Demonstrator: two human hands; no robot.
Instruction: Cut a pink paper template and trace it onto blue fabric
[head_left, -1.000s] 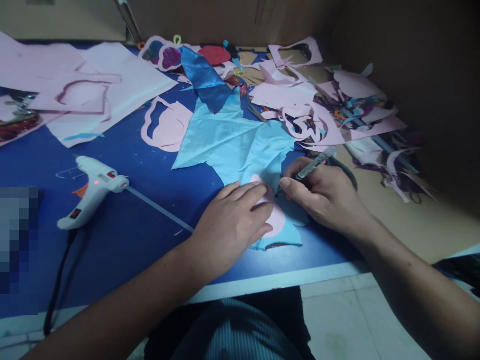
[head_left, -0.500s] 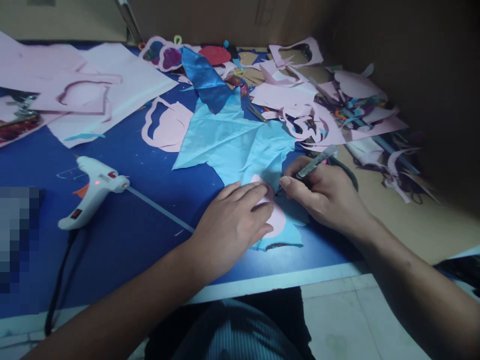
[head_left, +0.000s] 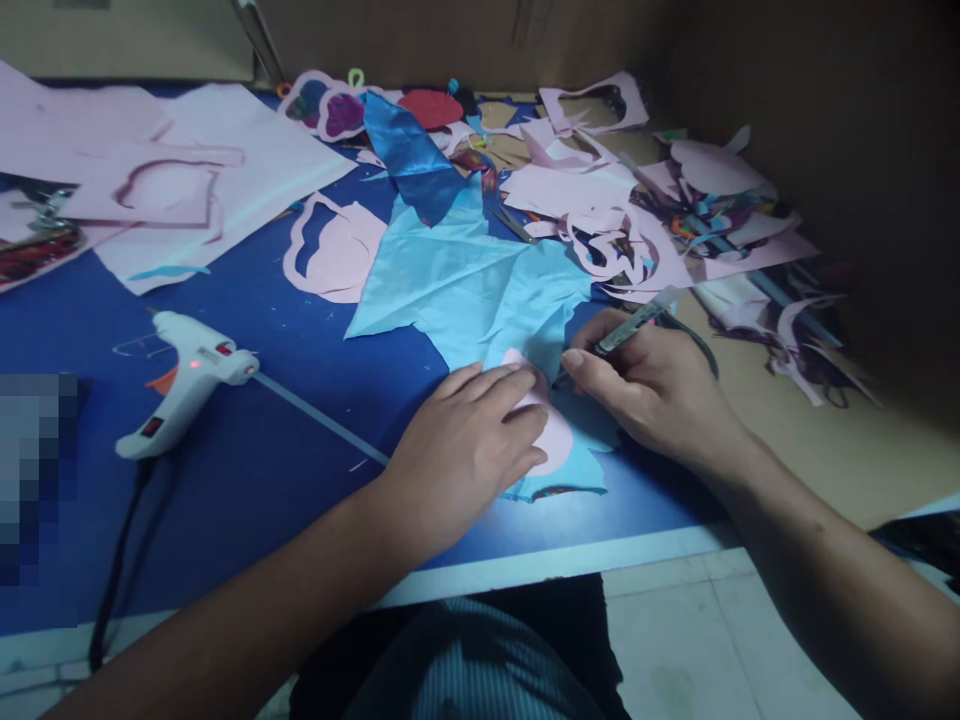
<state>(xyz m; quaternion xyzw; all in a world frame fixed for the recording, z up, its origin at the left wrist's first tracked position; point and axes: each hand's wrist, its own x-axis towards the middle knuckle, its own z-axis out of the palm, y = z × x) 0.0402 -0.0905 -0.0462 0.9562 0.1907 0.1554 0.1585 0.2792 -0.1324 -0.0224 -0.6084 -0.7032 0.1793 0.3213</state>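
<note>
My left hand (head_left: 469, 440) lies flat, fingers stretched out, pressing a pale pink cut-out (head_left: 553, 440) onto light blue satin cloth (head_left: 480, 290). Part of the cut-out is hidden under the fingers. To its right, my right hand (head_left: 652, 380) grips a pen (head_left: 637, 320) with a pale, printed barrel. The pen's tip is down at the right edge of the cut-out, on the cloth; shadow makes the exact contact hard to see. Scissors with dark handles (head_left: 694, 340) seem to be partly behind the right hand. A darker blue piece of cloth (head_left: 416, 165) overlaps the far end of the satin.
A white glue gun (head_left: 187, 380) with a lit red light and a glue stick (head_left: 322, 420) lies left of my left hand. Pink sheets (head_left: 247, 170) cover the far left. Paper scraps (head_left: 570, 190) pile up at the back and right, against cardboard walls.
Hardly anything differs. The pen in my right hand has shifted very slightly; my left hand and the cut-out stay in place.
</note>
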